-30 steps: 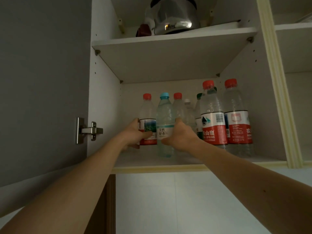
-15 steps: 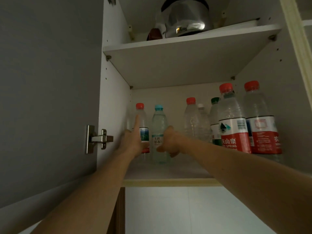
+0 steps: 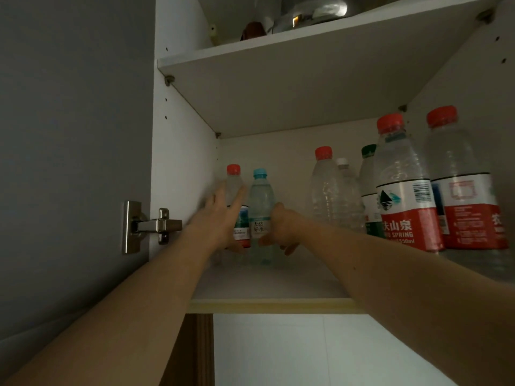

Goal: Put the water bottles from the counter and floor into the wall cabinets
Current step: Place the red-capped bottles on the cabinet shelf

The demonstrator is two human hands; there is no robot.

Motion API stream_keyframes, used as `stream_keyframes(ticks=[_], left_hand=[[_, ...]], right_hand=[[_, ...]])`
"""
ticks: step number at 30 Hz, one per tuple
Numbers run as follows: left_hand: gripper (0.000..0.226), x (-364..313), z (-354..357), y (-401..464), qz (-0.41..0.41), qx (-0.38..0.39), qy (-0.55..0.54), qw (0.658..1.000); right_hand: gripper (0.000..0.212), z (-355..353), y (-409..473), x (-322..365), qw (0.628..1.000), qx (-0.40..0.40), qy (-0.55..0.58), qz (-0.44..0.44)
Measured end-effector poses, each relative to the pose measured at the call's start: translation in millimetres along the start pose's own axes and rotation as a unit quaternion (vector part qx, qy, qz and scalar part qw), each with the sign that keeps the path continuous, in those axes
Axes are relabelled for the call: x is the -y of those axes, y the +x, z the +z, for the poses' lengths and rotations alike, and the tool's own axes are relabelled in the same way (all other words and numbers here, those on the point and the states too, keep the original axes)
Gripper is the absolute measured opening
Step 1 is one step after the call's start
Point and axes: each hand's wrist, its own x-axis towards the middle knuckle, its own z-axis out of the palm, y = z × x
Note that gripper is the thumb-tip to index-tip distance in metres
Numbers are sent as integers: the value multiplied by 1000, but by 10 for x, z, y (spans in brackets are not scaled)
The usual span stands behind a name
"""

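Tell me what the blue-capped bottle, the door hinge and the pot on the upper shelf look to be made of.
Blue-capped bottle: clear, thin plastic, since the water and the cabinet's back wall show through it; its label looks like paper or film. Door hinge: brushed silvery metal with dull highlights, probably steel. Pot: polished metal with mirror-like reflections, likely stainless steel, though only its lower part shows.

Single head-worn view, wide-angle, tilted upward from below the wall cabinet (image 3: 181, 162), looking into its open lower compartment. Close range: both forearms fill the bottom corners, shelf underside (image 3: 292, 87) dominates the top. Grey door (image 3: 69, 135) with hinge (image 3: 152, 227) runs along the left edge; edges bow from lens distortion. No second view.
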Motion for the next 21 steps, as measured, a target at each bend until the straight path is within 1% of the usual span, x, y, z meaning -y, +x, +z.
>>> stream_keyframes(ticks=[2,5,7,10,14,21], left_hand=[[140,12,8,26,10,-10,70,997],[135,15,52,45,15,-39,168,985],[130,7,89,73,10,-55,214,975],[122,-10,119,116,-6,-56,266,962],[122,-33,150,149,-31,-39,306,951],[128,-41,186,193,-63,15,337,939]], right_hand=[[80,13,37,-18,1000,-6,-14,-11],[79,22,97,-41,999,-16,-33,-21],[77,27,141,-51,999,-19,-46,-23],[72,45,217,-61,998,-14,-57,-24],[66,87,324,-76,998,-12,-62,-26],[77,184,479,-40,997,-29,-60,-25]])
